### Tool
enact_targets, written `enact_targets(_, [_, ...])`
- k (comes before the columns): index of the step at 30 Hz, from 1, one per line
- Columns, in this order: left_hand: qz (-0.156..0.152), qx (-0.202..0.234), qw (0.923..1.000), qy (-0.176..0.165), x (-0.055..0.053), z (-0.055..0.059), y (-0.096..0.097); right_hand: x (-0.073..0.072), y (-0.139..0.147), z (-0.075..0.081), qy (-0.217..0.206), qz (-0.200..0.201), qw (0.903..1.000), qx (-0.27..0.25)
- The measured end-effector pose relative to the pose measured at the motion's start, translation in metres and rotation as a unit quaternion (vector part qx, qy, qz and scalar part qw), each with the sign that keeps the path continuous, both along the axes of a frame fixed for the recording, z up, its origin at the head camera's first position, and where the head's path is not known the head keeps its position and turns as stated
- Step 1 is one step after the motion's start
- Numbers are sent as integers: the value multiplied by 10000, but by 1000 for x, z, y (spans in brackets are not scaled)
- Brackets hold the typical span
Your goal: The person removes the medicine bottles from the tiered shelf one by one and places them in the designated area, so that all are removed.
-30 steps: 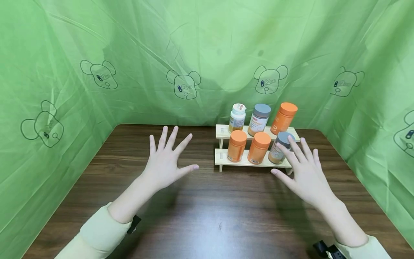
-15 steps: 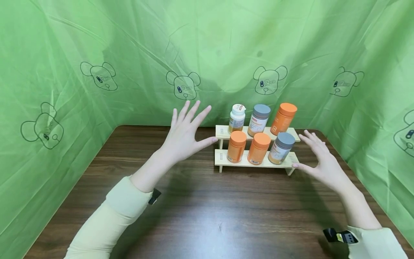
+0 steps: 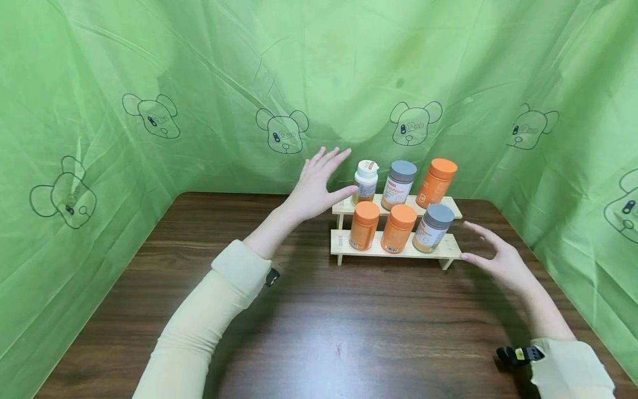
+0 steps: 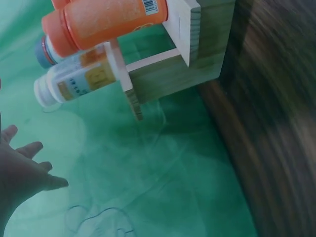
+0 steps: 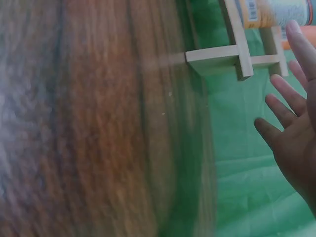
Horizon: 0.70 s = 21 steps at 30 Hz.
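A two-tier wooden rack (image 3: 341, 240) carries two rows of supplement bottles. At the back stand a white bottle (image 3: 366, 180), a grey-lidded jar (image 3: 399, 187) and an orange jar (image 3: 437, 184). Two orange jars, left (image 3: 365, 226) and middle (image 3: 399, 230), share the front tier with another grey-lidded jar (image 3: 431, 228). My left hand (image 3: 319, 185), fingers spread, is by the rack's left end, its thumb tip at the white bottle's edge in the head view. My right hand (image 3: 500, 263) holds nothing; its thumb tip is right at the lower tier's right end (image 5: 244, 69).
Under the rack lies a dark wood-grain table (image 3: 309, 332). Green cloth (image 3: 214, 66) printed with bear outlines hangs behind and along both sides, close behind the rack's upper tier. Small black devices sit at the left wrist (image 3: 272, 277) and right wrist (image 3: 518, 355).
My left hand has moved right and away from me to the rack's left end. My right hand has shifted right, off the front grey-lidded jar in view, to the rack's right end. The bottles stay put.
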<state>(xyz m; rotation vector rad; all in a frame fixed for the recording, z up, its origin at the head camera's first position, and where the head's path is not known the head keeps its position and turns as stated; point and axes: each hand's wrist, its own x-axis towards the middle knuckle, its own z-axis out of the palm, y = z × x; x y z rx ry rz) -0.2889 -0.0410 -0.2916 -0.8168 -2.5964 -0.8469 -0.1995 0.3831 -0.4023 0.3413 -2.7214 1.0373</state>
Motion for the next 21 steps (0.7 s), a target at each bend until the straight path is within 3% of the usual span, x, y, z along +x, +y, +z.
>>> enact_targets(5, [-277,622,9955,-666,-21,-8,13,-7,4,-11,-582,332,9964,-516])
enact_targets(9, [-532,1093,9869,-1058,-32,-13,22,-17,8,-18,-1087,250,9918,-628])
enact_targets(15, [-824,1251,9801,-1300,-43,-22,33,-30,15,-27,-1043,329,9928,-482])
enact_targets(21, [-940,1724,9705,-1402,-48,-28,38,-37,17,-32,-954,585,9932,-325])
